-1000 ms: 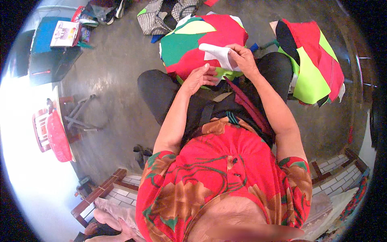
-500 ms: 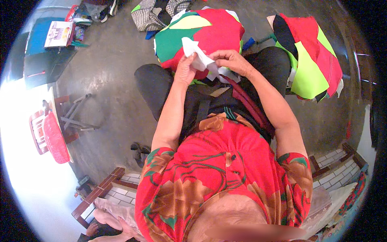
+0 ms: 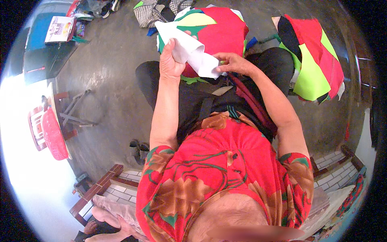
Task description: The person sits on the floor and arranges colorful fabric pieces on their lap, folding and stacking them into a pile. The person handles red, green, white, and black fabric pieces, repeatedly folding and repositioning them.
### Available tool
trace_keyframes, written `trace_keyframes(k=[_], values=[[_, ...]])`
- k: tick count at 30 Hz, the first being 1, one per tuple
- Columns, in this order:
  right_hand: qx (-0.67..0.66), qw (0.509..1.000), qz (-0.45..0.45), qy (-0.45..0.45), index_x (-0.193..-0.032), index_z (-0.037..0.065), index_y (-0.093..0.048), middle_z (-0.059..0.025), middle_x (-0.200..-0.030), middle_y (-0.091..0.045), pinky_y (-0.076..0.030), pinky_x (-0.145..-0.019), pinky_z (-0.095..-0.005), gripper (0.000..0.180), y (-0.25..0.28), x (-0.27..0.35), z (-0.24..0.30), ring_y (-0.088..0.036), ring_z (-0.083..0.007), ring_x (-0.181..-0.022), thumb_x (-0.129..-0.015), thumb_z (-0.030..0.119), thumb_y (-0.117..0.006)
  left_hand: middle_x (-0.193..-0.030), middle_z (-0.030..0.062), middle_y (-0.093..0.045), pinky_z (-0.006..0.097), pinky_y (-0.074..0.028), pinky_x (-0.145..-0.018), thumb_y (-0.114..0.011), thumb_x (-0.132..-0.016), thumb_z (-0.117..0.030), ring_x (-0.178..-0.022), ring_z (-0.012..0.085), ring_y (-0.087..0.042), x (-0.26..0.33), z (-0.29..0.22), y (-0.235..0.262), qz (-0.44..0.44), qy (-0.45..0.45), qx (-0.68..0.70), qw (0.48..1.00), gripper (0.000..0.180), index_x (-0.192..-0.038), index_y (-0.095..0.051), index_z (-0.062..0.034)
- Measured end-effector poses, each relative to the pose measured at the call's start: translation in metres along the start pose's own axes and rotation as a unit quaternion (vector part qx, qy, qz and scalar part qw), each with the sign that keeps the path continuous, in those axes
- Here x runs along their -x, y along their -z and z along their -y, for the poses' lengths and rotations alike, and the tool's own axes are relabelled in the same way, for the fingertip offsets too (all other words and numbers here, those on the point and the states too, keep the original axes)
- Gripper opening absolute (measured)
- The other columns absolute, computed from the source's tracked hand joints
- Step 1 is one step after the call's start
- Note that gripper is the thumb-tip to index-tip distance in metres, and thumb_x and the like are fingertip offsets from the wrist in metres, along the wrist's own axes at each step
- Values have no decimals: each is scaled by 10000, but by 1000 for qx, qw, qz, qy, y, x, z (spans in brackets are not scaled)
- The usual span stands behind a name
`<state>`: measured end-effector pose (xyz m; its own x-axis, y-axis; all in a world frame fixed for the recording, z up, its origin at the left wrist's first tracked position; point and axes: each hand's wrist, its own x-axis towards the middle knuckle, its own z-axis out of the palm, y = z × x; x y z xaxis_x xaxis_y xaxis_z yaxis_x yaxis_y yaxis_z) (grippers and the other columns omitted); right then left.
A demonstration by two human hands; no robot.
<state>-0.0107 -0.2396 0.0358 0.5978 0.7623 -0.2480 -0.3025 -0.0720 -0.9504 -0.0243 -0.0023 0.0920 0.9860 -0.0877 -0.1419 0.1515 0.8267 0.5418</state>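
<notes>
A piece of white cloth [image 3: 193, 54] is stretched between my two hands, above my lap. My left hand [image 3: 172, 60] grips its left part, with the thumb on top. At the cloth's right end, my right hand [image 3: 234, 63] pinches the edge between thumb and fingers. The cloth curls over in the middle. Just beyond my hands lies a heap of red, green, yellow and white fabric pieces [image 3: 227, 30]. A dark red strip [image 3: 252, 99] runs across my right thigh, below my right hand.
To the right is another pile of red, lime and black fabric [image 3: 314, 60]. A checked cloth [image 3: 147, 15] lies on the floor beyond the heap. At left stand a folding stand [image 3: 75, 109] and a red cushion-like thing [image 3: 54, 133]. Another person's legs [image 3: 109, 226] show at lower left.
The white cloth, bunched before, is now opened out wider. My left hand has moved left and turned, while my right hand has stayed near its place.
</notes>
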Motion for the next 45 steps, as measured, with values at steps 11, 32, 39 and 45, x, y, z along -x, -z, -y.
trace_keyframes(k=[11, 32, 39, 45], values=[[45, 996, -71, 12, -1024, 21, -646, 4, -893, -641, -465, -713, -255, 287, 22, 0, 8, -579, -87, -794, -839, 238, -677, -1095, 92, -626, 380, -491, -905, -726, -787, -73, -1015, 206, -595, -52, -73, 50, -78, -14, -219, 972, 394, -1135, -558, 0], [508, 800, -320, 16, -1046, 91, -637, -101, -880, -686, -503, -746, -365, 323, 149, -80, 108, -654, -252, -829, -787, 278, -685, -1065, 123, -629, 350, -490, -842, -643, -743, 83, -942, 217, -618, -99, -72, 117, -243, -157, -337, 896, 477, -1195, -525, -10], [704, 665, -249, -36, -1361, 200, -411, -161, -1423, -353, -385, -978, -544, 611, 107, -50, 49, -407, -377, -1264, -827, 393, -635, -1336, 176, -467, 363, -390, -1007, -631, -770, 31, -1261, 270, -443, -99, -71, 117, -332, -149, -533, 764, 712, -1402, -326, -93], [602, 756, -247, 69, -1265, 148, -530, -161, -1331, -472, -371, -1015, -470, 451, 60, 28, 65, -451, -349, -1230, -847, 290, -623, -1351, 144, -464, 384, -376, -1024, -649, -795, -134, -1236, 303, -455, -97, -56, 121, -150, -184, -754, 613, 481, -1260, -525, -139]])
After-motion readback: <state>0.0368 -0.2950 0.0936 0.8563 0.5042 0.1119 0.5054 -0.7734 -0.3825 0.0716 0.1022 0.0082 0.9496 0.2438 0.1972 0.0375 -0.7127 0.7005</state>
